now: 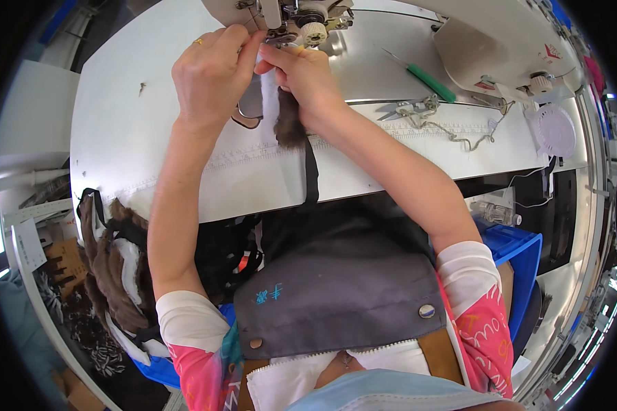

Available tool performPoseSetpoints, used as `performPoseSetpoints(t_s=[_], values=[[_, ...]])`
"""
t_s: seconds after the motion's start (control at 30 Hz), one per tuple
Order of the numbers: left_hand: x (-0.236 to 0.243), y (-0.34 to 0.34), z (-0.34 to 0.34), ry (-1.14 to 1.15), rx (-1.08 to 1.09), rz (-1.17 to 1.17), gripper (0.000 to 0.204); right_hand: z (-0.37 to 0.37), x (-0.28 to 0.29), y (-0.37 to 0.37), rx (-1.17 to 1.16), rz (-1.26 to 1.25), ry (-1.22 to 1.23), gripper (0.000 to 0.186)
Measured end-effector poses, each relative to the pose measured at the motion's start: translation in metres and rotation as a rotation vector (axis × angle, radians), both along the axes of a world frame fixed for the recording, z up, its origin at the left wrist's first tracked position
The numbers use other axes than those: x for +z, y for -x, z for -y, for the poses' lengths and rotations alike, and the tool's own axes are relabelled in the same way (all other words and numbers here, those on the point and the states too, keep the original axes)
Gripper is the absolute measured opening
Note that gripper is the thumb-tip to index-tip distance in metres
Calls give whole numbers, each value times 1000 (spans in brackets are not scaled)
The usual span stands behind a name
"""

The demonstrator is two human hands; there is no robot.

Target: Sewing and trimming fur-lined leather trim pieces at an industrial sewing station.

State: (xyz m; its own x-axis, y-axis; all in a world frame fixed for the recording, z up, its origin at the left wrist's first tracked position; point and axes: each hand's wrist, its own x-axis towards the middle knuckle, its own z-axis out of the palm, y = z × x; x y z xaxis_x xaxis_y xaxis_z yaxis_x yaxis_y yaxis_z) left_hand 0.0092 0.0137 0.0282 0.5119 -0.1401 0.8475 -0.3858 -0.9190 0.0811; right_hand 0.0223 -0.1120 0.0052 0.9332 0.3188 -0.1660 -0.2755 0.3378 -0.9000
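My left hand (212,75) is closed in a pinch at the needle area of a white sewing machine (313,33); what its fingertips hold is too small to make out. My right hand (301,75) is closed beside it, gripping a fabric piece with a white strip (270,103) and brown fur (289,122), its thumb and forefinger close to my left fingertips. A black strap (310,171) hangs from beneath the fur over the table's front edge. A small dark-rimmed item (246,121) lies just behind my left wrist, partly hidden.
Right on the white table (116,123): a green-handled awl (428,82), metal snips (408,109), a chain and a round plastic dish (555,130). Fur pieces (110,267) are heaped below at left; a blue bin (521,246) holding a clear bottle stands below at right.
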Motion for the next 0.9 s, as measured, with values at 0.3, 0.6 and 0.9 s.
performPoseSetpoints(t_s=[0.3,0.6,0.9], values=[[3,24,8,-235,-109,134,10,75,-14,-14,5,612,699,19],[-3,91,51,-157,-583,-622,22,155,-2,114,290,544,601,17],[26,144,71,202,-425,-714,12,193,-14,23,106,1275,1335,27]])
